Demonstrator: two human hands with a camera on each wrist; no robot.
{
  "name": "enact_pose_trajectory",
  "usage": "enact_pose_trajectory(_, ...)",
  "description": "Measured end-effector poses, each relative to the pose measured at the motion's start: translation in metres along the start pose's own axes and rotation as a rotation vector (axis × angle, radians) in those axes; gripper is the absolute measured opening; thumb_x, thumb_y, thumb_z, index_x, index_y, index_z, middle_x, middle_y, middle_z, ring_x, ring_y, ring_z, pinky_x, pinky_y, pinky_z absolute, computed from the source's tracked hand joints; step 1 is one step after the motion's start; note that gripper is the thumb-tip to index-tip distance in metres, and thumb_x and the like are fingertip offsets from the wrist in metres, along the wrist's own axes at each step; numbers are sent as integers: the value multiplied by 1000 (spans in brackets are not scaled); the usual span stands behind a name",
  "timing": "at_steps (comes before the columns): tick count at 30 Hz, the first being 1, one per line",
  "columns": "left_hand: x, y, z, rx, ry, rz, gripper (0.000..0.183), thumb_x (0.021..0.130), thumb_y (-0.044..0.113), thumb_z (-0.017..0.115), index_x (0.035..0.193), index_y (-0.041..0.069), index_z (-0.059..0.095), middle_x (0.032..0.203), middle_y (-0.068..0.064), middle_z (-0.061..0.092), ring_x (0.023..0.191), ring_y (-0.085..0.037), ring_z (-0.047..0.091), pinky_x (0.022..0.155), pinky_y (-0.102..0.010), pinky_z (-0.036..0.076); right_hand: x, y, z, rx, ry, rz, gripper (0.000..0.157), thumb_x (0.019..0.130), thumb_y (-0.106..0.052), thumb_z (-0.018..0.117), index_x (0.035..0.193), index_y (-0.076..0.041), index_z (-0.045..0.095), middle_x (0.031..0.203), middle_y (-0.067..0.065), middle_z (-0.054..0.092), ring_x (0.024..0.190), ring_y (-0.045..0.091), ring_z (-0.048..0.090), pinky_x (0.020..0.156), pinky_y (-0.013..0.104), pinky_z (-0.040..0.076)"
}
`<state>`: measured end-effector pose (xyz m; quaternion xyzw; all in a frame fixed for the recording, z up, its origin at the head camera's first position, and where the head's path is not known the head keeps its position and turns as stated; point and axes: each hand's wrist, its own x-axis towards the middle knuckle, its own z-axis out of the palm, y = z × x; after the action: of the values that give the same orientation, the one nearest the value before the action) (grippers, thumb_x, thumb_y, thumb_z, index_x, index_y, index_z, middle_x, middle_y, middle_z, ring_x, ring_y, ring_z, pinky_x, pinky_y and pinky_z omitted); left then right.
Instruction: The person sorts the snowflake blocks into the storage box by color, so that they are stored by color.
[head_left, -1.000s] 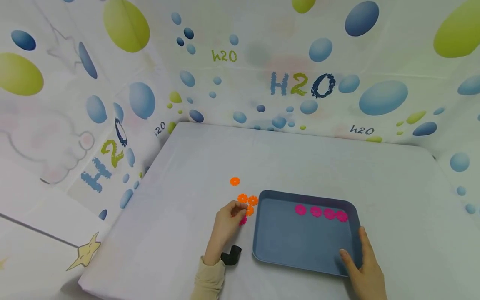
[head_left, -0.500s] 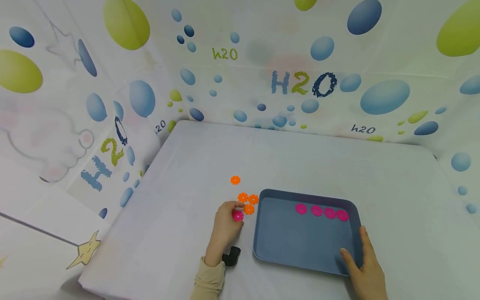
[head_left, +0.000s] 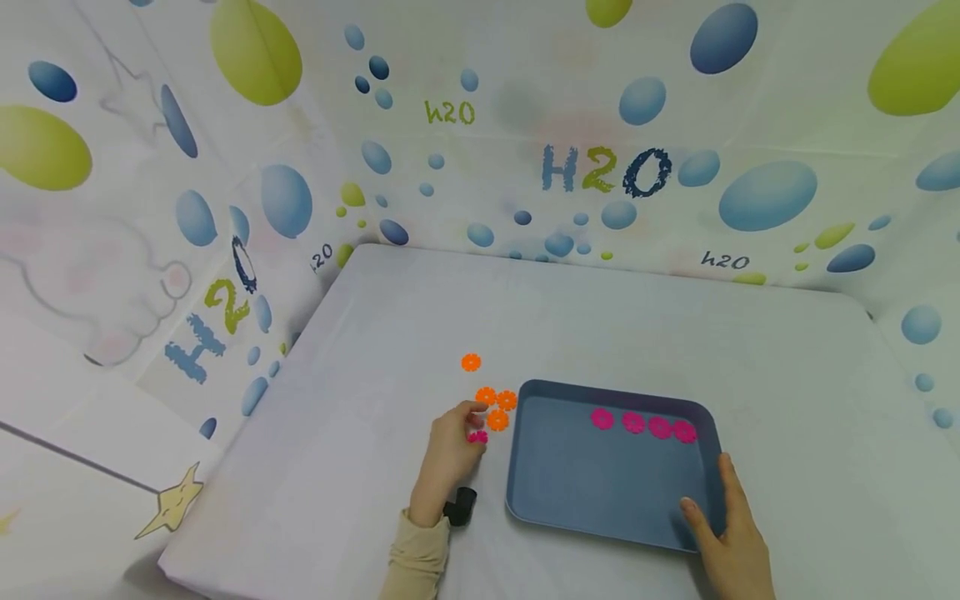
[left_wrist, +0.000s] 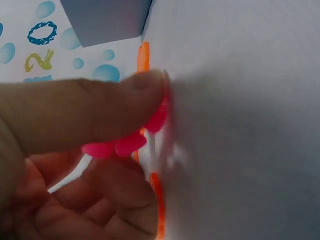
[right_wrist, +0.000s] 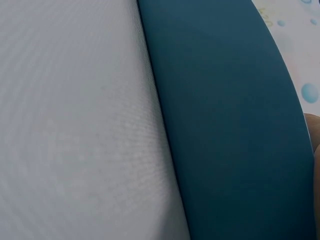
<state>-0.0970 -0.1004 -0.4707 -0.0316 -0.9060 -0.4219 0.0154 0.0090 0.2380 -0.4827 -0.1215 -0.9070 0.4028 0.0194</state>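
In the head view my left hand (head_left: pixel 452 446) is left of the blue-grey tray (head_left: pixel 592 492), pinching a pink flower-shaped disc (head_left: pixel 477 437). The left wrist view shows the thumb across this pink disc (left_wrist: pixel 131 144), with the other fingers curled behind it. Close to those fingertips lie several orange flower-shaped discs (head_left: pixel 498 420). My right hand (head_left: pixel 733 537) rests at the tray's right edge, its thumb reaching over the inside and its straight fingers along the outside. The right wrist view is mostly the tray's outer wall (right_wrist: pixel 225 120).
Several pink flower-shaped discs (head_left: pixel 633 422) lie in a row along the tray's far right side. One orange disc (head_left: pixel 471 362) sits apart, farther back on the white-covered table (head_left: pixel 375 333). Printed cloth walls (head_left: pixel 495 167) rise behind and to the left.
My left fingers have moved slightly away from the orange discs and taken hold of the pink disc, which has tilted from facing up to nearly edge-on. My right hand and the tray stay put.
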Motion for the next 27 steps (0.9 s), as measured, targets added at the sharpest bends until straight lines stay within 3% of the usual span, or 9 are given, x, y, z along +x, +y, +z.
enact_pose_trajectory(3, 0, -1, 1, -40, -11, -36, 30, 76, -8, 71, 105, 0, 69, 80, -9, 70, 68, -13, 57, 61, -21, 47, 0, 1, 0, 3, 0, 1, 81, 98, -38, 54, 157, -24, -1, 162, 18, 4, 142, 55, 14, 108, 71, 17)
enact_pose_trajectory(6, 2, 0, 1, -58, 27, -49, 19, 79, -3, 73, 98, 1, 73, 77, -8, 71, 66, -11, 58, 61, -20, 48, 1, 2, -1, 7, -2, -1, 81, 98, -37, 54, 157, -24, -1, 162, 19, 4, 141, 55, 14, 107, 71, 17)
enact_pose_trajectory(9, 6, 5, 0, -103, 61, -59, 14, 83, 1, 72, 96, 2, 74, 79, -8, 72, 65, -11, 63, 60, -20, 51, 1, 4, -2, 5, -5, 6, 81, 98, -38, 54, 157, -25, -1, 162, 19, 4, 141, 56, 15, 107, 72, 18)
enact_pose_trajectory(12, 12, 16, -1, -204, 49, -44, 17, 85, -2, 68, 102, -1, 72, 86, -14, 73, 67, -17, 69, 62, -22, 56, 1, 4, -3, 2, -6, 11, 81, 98, -38, 54, 157, -26, -1, 162, 19, 5, 141, 56, 15, 106, 72, 19)
enact_pose_trajectory(19, 28, 49, 8, -358, -48, -42, 30, 90, -9, 57, 117, 0, 67, 105, -21, 70, 82, -27, 72, 67, -27, 58, 2, 5, -4, 6, -9, 19, 81, 98, -39, 53, 157, -28, -2, 162, 18, 5, 142, 55, 15, 107, 71, 18)
enact_pose_trajectory(22, 36, 60, 19, -441, -120, -62, 29, 92, -8, 55, 119, -3, 65, 104, -22, 69, 81, -28, 73, 67, -29, 59, 2, 3, -5, 10, -10, 18, 81, 98, -39, 53, 157, -26, -2, 162, 18, 4, 142, 55, 14, 108, 71, 17)
enact_pose_trajectory(27, 42, 69, 39, -449, -243, -103, 21, 93, 0, 59, 111, -5, 68, 93, -21, 73, 73, -25, 74, 63, -31, 59, 1, 1, -6, 11, -13, 12, 82, 98, -38, 54, 157, -24, -1, 162, 18, 4, 142, 55, 14, 108, 70, 17)
